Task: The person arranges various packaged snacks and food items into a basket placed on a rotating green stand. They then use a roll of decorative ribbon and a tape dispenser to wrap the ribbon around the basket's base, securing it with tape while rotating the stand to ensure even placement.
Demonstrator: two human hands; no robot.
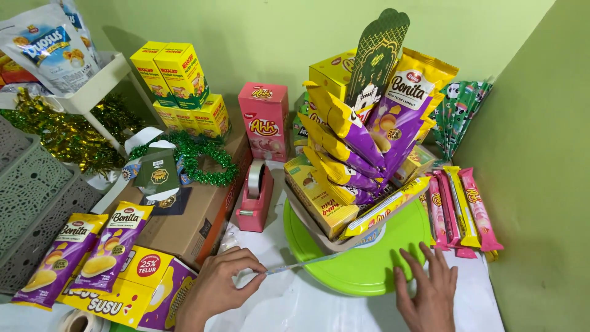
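- Head view, far left: a grey lattice basket (pixel 27 197) and a white shelf (pixel 92 86) with gold tinsel; both run off the frame edge, so their contents are only partly seen.
- Two purple snack pouches (pixel 86 249) lie flat on a yellow carton (pixel 132 289), near the left hand.
- Left hand (pixel 218 289) pinches the free end of a strip of clear tape (pixel 301 264) between thumb and forefinger; the strip runs taut toward the snack arrangement.
- That tape looks very light, limp and sticky; it would likely curl or cling to itself, so holding it by the very end and keeping it stretched seems wise.
- A pink tape dispenser (pixel 255 197) stands on the table behind the hand.
- Centre: a snack bouquet (pixel 356 154) of purple and yellow packets sits on a green round lid (pixel 369 258); where the tape's far end attaches is hard to make out.
- Right hand (pixel 427 292) rests flat, fingers spread, on the lid's edge, holding nothing.
- Pink and yellow wafer sticks (pixel 464 209) lie at right; the wrists are cut off below.
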